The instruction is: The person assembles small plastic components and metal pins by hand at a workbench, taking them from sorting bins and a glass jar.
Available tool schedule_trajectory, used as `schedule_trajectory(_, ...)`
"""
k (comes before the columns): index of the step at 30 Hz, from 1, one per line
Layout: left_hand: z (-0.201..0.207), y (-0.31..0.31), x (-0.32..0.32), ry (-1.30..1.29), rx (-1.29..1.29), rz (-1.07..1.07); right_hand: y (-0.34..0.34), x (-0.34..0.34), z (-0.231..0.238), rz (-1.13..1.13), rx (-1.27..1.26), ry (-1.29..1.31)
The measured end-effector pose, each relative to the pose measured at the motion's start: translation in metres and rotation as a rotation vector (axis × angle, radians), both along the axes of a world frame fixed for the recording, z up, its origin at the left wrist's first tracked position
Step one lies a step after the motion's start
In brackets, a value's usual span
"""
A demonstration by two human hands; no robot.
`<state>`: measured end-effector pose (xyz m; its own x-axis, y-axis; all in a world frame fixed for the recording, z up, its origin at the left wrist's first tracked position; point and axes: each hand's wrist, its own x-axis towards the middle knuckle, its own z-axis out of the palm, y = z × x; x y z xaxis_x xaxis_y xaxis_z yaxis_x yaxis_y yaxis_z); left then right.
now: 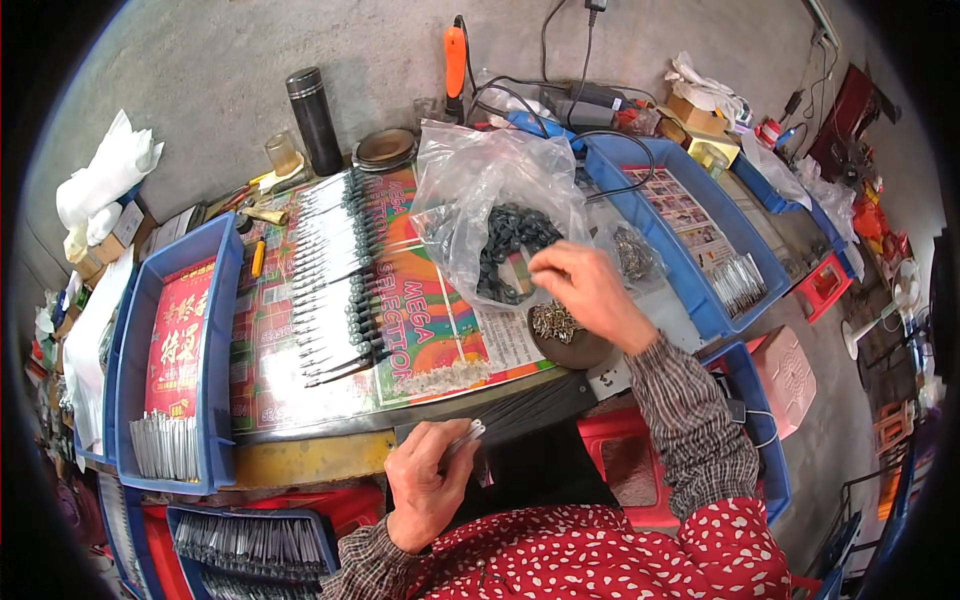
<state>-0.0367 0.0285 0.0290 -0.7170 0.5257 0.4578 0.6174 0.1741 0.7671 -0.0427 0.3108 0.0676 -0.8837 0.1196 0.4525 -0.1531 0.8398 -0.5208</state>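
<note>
Near the table's front edge, my left hand [428, 478] is closed around a thin silver metal strip [474, 431], whose end with a hole sticks out past the fingers. My right hand [592, 292] reaches over the front of a clear plastic bag [455, 180], with thumb and fingers pinched together. Whatever is between those fingertips is too small to make out. Black small parts [515, 232] lie in the bag's open mouth. Just below the right hand, a round dark dish [580, 350] holds brass-coloured small pieces [553, 322]. Long silver strips with black ends [335, 270] lie in a row at the middle left.
Blue bins with silver strips stand left [228, 300] and right [700, 310] of the work surface. At the back are a black flask [313, 122], an orange-handled tool [455, 62] and loose cables. A yellow-handled tool [258, 259] lies beside the left bin. Below sits another bin of dark-ended strips [250, 540].
</note>
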Motion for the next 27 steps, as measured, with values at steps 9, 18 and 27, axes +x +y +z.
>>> schedule_trajectory(9, -0.004, -0.007, -0.007, -0.024, -0.047, 0.031, 0.039, -0.058, -0.031, -0.072, 0.303, -0.030)
schedule_trajectory(18, -0.006, -0.008, -0.011, -0.058, -0.047, 0.023, 0.051, -0.072, -0.046, -0.079, 0.452, -0.002)
schedule_trajectory(27, -0.006, -0.010, -0.008, -0.060, -0.055, 0.022, 0.050, -0.071, -0.046, 0.003, 0.390, -0.065)
